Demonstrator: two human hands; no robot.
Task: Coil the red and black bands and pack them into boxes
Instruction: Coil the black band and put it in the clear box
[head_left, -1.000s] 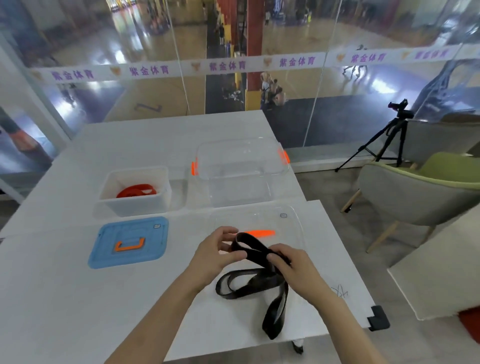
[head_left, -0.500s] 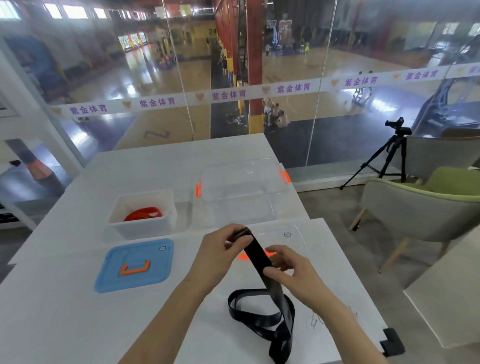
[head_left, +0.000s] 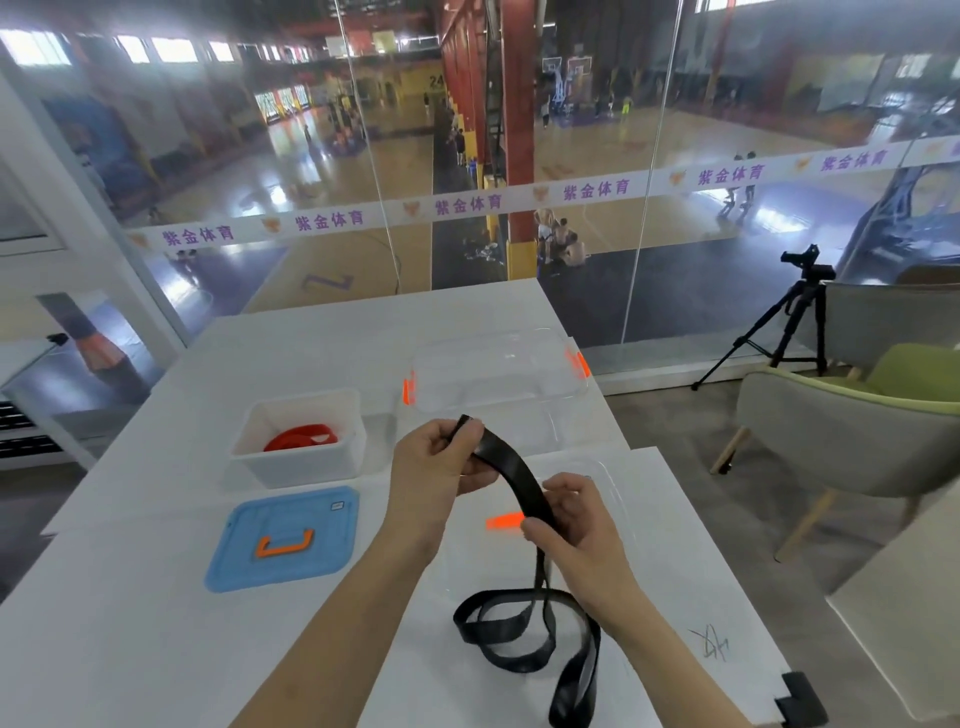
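Above table (head_left: 130, 649): left hand (head_left: 431, 478), right hand (head_left: 582, 535) fingers (head_left: 569, 491) pinch flat black band (head_left: 506, 465); slack looped.

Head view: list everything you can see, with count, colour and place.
black flat band: one, between both grips, loops on near table
white plastic box: one, far table, left
red coiled band: one, in that box
blue lid with orange handle: one, near table, left
clear plastic box with orange clips: one, far table, centre
clear lid with orange tab: one, flat under the grips
white tables: two, abutting
black tripod: one, floor, right
grey-green chair: one, right
left grip: pinches the band's upper end
right grip: holds the band lower down
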